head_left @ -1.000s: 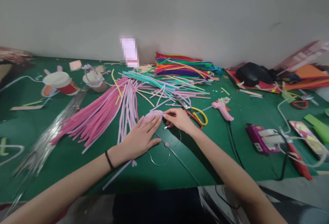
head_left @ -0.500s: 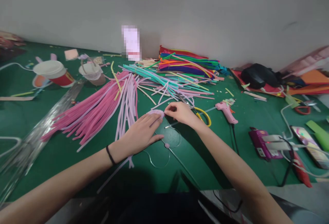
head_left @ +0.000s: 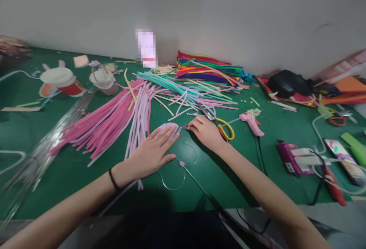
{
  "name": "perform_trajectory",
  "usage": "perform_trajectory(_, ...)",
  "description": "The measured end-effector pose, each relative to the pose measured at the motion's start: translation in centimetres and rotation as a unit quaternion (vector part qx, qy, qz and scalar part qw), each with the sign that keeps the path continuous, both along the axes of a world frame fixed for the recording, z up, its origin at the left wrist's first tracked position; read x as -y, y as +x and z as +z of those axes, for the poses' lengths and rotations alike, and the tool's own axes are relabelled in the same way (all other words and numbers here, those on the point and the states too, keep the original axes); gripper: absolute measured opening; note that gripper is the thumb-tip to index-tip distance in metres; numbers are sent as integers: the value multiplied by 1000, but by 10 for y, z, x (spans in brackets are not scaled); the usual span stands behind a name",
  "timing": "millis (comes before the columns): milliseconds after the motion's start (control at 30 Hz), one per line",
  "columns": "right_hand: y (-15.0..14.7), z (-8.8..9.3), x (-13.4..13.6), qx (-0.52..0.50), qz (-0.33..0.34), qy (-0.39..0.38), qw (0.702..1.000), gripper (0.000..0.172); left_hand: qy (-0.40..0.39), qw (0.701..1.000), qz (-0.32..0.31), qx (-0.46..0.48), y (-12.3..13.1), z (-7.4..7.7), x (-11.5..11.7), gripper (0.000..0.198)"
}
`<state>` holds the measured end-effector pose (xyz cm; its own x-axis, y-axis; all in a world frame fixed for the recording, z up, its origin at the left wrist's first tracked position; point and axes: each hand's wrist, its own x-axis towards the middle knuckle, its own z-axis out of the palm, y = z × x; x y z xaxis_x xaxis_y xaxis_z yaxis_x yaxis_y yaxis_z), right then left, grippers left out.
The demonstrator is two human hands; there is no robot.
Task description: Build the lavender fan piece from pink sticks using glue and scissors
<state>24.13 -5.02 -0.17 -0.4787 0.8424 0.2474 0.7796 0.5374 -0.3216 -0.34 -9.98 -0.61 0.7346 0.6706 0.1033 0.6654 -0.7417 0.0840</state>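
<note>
My left hand [head_left: 153, 148] lies flat with its fingers stretched out, resting over a lilac fuzzy piece [head_left: 168, 126] that shows past the fingertips. The thumb is spread away from the fingers. My right hand [head_left: 204, 130] is just right of it, low on the table, its thumb and fingertips pinched together. A tiny reddish bit shows at those fingertips; what they hold is too small to make out. Scissors with yellow handles [head_left: 228, 127] lie against the far side of my right hand. Below the hands, a thin rod [head_left: 197, 182] carries a small lilac bead-like tuft [head_left: 182, 163].
Pink pipe cleaners [head_left: 105, 127] and lilac ones [head_left: 140, 123] fan out at left, with turquoise ones [head_left: 168, 83] behind. A pink glue gun [head_left: 253, 123], a purple power block [head_left: 291, 159] and a phone [head_left: 344, 161] lie right. Cups [head_left: 58, 76] stand far left.
My right hand has shifted slightly right, away from the lilac piece, and lowered toward the table. My left hand has moved a little left, and more of the lilac piece shows.
</note>
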Motion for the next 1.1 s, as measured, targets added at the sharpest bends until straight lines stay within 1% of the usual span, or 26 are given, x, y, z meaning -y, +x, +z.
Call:
perform_trajectory(100, -10, 1, -11, 44, -69, 22, 996, 17, 7, 1000, -5, -6, -4, -3, 1, 72)
perform_trajectory(167, -14, 2, -13, 47, -91, 34, 994, 16, 12, 1000, 6, -4, -5, -5, 3, 73)
perform_trajectory(200, -16, 2, -11, 34, -86, 37, 995, 16, 14, 1000, 11, -3, -4, -5, 4, 73)
perform_trajectory(267, -18, 1, -6, -10, -51, 29, 998, 17, 14, 1000, 18, -5, -3, -6, 5, 73)
perform_trajectory(333, -20, -2, -1, -51, -23, 3, 998, 16, 12, 1000, 21, -10, 0, -5, 5, 73)
perform_trajectory(400, -22, -4, 2, -71, -15, -25, 997, 17, 12, 1000, 22, -15, 1, -4, 4, 75)
perform_trajectory(533, -27, -3, -1, -78, -21, -60, 995, 19, 17, 1000, 22, -11, 3, -3, 4, 78)
perform_trajectory(700, -33, 1, -6, -54, -18, -72, 996, 13, 21, 1000, 23, -5, 3, -5, 4, 82)
perform_trajectory(800, -36, 4, -6, -51, -33, -86, 994, 12, 22, 1000, 23, 1, 3, -4, 4, 85)
perform_trajectory(900, -39, 7, -5, -80, -55, -118, 988, 11, 17, 999, 26, 5, 4, -2, 4, 87)
perform_trajectory(1033, -40, 12, -4, -124, -85, -178, 972, 14, 11, 1000, 27, 1, 5, 0, 4, 90)
perform_trajectory(1100, -41, 13, -2, -136, -95, -197, 966, 15, 7, 1000, 24, 0, 5, 0, 4, 90)
